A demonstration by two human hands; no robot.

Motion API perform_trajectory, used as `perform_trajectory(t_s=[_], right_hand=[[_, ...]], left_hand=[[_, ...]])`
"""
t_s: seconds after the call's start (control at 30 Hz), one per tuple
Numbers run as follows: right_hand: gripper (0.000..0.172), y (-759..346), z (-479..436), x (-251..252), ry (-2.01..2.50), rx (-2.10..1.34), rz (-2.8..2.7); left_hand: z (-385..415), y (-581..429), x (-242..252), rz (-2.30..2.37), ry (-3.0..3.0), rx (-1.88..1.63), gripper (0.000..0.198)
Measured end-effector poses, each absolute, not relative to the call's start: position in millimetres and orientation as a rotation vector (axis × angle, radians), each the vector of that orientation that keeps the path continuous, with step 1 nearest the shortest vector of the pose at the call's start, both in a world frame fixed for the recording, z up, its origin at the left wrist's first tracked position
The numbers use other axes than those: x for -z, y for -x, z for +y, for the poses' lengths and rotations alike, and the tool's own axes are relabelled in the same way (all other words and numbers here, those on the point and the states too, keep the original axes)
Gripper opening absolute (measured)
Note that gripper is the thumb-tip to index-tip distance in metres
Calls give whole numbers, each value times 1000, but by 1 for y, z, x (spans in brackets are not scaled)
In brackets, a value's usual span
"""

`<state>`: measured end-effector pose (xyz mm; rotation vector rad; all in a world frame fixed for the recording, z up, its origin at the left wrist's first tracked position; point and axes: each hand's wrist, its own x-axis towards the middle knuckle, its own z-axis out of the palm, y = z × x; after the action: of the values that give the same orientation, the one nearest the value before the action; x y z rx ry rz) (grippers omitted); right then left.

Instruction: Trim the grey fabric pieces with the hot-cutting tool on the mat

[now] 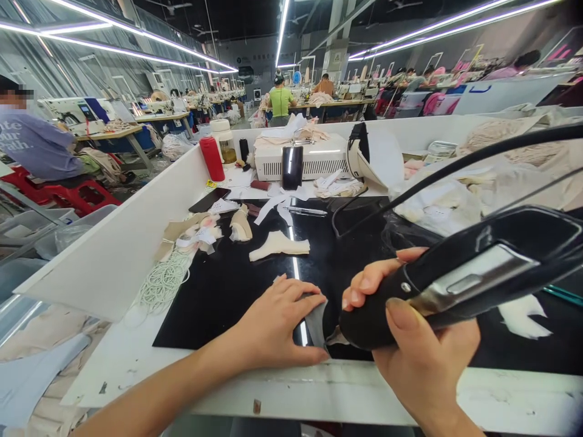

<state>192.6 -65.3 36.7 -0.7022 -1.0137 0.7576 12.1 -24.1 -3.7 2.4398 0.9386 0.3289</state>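
My left hand [280, 315] lies flat on the glossy black board [218, 297], fingers stretched out. A small curved grey piece [317, 318], perhaps fabric, sits under its fingertips, between index finger and thumb. In my right hand [423, 358] is a black corded electric hand tool [460, 273] with a silver panel, gripped near its rounded front end. That end is low over the board, beside a small brownish scrap [337, 337]; whether they touch I cannot tell. Farther back lies a cream cut piece [280, 245]. A white frayed piece [526, 315] rests at the right.
Fabric scraps [195, 233] and a pale green cord coil [164, 282] lie at left. Behind stand a red thread cone [212, 159], a jar [223, 141] and a white vented machine [300, 159]. The tool's black cable [455, 159] arches rightward. Bagged fabric [469, 191] fills the right. People sit beyond.
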Motion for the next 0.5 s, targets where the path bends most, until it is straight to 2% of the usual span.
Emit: perform_trajectory(t_s=[0.37,0.43,0.5], right_hand=[[38,-195,-65,-34,718,-728,-1023],[39,-200,-64,-35,719,-719,-1010],[38,-205,-61,-37,735,-698,-997]], left_hand=[[-24,-11,9,903,-2431,-432,82],[-24,-9,10,902,-2397,-544,64],[-23,-8,12,895,-2382,-665,33]])
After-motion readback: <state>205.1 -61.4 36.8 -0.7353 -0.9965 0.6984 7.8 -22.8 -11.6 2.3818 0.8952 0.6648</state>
